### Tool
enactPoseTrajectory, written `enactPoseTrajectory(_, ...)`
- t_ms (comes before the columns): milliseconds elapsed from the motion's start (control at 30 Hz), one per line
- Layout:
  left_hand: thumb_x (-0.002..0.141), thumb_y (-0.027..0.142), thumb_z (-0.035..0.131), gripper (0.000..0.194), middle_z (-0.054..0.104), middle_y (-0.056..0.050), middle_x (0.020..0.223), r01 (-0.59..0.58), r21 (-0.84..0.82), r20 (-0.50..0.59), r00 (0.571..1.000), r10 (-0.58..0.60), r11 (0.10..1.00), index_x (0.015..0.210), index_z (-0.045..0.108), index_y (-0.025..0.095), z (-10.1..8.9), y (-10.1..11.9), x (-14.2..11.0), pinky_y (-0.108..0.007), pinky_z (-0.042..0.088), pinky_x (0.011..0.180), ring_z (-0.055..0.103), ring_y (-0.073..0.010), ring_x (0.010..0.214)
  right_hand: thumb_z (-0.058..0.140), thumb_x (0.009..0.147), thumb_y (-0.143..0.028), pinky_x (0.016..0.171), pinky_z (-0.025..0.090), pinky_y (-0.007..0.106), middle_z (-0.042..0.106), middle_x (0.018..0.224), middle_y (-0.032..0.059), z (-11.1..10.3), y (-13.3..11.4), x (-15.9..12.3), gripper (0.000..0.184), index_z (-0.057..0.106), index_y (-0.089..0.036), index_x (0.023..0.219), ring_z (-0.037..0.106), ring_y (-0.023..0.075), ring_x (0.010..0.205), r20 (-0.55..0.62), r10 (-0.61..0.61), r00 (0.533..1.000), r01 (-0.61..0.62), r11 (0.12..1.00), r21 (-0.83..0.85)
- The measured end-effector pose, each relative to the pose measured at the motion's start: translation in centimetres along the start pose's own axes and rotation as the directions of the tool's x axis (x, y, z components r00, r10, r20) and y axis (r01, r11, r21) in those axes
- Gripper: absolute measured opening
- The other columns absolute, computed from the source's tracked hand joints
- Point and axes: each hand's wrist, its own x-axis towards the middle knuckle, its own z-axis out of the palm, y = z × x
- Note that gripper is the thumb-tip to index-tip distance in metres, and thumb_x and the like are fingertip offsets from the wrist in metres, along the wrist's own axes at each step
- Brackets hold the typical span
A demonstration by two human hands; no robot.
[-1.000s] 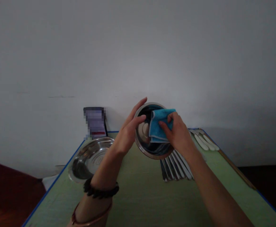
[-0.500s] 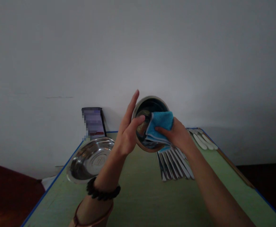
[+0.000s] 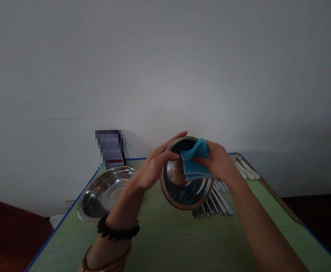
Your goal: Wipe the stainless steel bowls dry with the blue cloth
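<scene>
— So, what's on your end of the head cam?

— I've got a steel bowl (image 3: 179,198) held up over the green desk (image 3: 165,241), tipped so its open side faces me. My left hand (image 3: 152,166) has it by the left side, thumb lapped over the rim to the inside, the other fingers (image 3: 179,135) stretched along the outside.

— And the right?

— Right hand (image 3: 219,160) is pinching a bunched blue cloth (image 3: 196,169), which sits at the right part of the bowl's opening. Can't tell how every fingertip lies, the cloth hides some.

— Anything else around?

— Yeah, a wide steel basin (image 3: 101,194) beside my left forearm, a phone (image 3: 111,147) standing behind it, partly pixelated. Row of silver cutlery (image 3: 218,204) partly hidden by the bowl, and some white-handled utensils (image 3: 247,171) near the far right corner.
</scene>
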Motion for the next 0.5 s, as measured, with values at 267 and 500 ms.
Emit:
enactPoseTrajectory(267, 0.079, 0.026, 0.05, 0.044, 0.057, -0.001, 0.124, 0.078, 0.059, 0.107, 0.991, -0.084, 0.995, 0.122, 0.054, 0.029, -0.99, 0.62, -0.44, -0.045, 0.044, 0.094, 0.052, -0.0293, 0.113, 0.059, 0.075, -0.037, 0.064, 0.045, 0.033, 0.069, 0.082, 0.0065, 0.41, -1.14, -0.65, 0.018, 0.062, -0.021, 0.084, 0.063, 0.0229, 0.076, 0.088, -0.048, 0.995, 0.058, 0.993, -0.105)
enactPoseTrajectory(500, 0.08, 0.028, 0.05, 0.048, 0.058, -0.005, 0.122, -0.114, -0.158, -0.139, 0.986, 0.092, 0.981, 0.128, 0.046, 0.025, -0.37, 0.3, -0.15, -0.044, 0.044, 0.094, 0.054, -0.0279, 0.111, 0.049, 0.081, -0.036, 0.072, 0.047, 0.04, 0.068, 0.091, 0.0096, 0.06, -0.21, 0.18, 0.027, 0.064, -0.02, 0.097, 0.063, 0.0267, 0.086, -0.193, 0.028, 0.981, -0.032, 0.999, -0.016)
